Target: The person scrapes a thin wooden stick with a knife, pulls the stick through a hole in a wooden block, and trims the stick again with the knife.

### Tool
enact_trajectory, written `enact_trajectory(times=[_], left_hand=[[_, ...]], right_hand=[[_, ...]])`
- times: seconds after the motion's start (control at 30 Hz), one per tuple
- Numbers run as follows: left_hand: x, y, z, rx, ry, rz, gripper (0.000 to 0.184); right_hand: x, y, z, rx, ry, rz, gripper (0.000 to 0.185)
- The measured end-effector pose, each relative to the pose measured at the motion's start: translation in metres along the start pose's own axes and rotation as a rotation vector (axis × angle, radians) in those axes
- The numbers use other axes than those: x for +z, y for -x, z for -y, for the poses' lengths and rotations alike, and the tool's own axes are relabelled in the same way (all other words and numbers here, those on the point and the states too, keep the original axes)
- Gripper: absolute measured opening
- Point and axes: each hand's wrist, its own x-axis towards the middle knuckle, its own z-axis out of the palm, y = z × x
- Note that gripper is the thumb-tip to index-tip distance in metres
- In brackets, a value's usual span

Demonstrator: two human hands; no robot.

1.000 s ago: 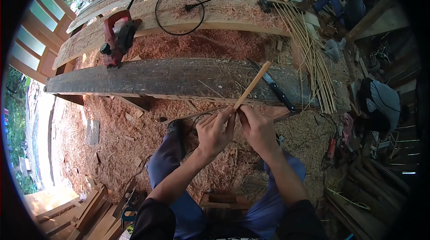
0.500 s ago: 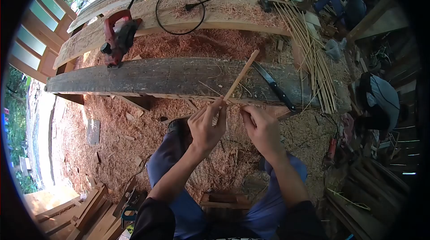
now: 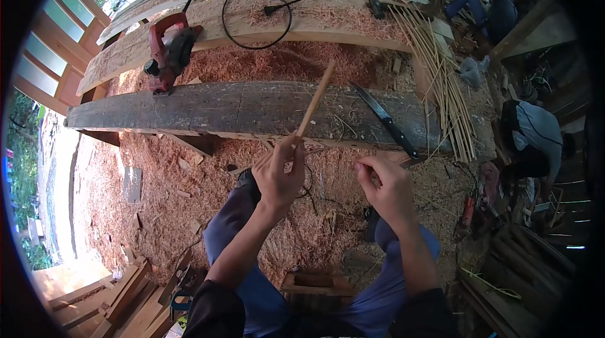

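My left hand [image 3: 278, 171] grips the lower end of a thin wooden stick [image 3: 316, 99], which slants up and to the right over a dark weathered plank [image 3: 214, 108]. To its right, my right hand [image 3: 384, 185] is apart from the stick, its fingers curled with thumb and forefinger together; whether a small thing is between them is too small to tell. A knife [image 3: 386, 122] with a black handle lies on the plank's right part, beyond my right hand. Right of the knife is a bundle of thin sticks [image 3: 444, 89].
A red power planer [image 3: 169, 54] rests at the plank's left, its black cord [image 3: 291, 13] looped on a shavings-strewn board [image 3: 328, 16]. Two people, one crouching [image 3: 539, 136] and one seated [image 3: 498, 13], are at the right. Wood pieces [image 3: 120, 297] lie at the lower left.
My hands have moved apart, the left going leftward with the stick and the right rightward, off the stick. The person at the top left has mostly gone out of view.
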Motion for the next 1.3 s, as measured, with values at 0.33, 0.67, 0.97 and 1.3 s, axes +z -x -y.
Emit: enact_trajectory(times=[0.33, 0.67, 0.97, 1.3], left_hand=[[0.011, 0.009, -0.012, 0.130, 0.029, 0.005, 0.027], [0.013, 0.006, -0.019, 0.151, 0.097, 0.023, 0.028], [0.018, 0.017, -0.021, 0.185, 0.073, 0.025, 0.024], [0.018, 0.008, -0.020, 0.148, 0.093, 0.000, 0.023]], right_hand=[[0.015, -0.007, 0.007, -0.074, 0.052, 0.007, 0.010], [0.029, -0.016, 0.010, -0.060, 0.028, -0.009, 0.013], [0.027, -0.005, 0.002, -0.032, 0.028, 0.027, 0.014], [0.029, -0.010, 0.004, 0.041, -0.055, 0.058, 0.016]])
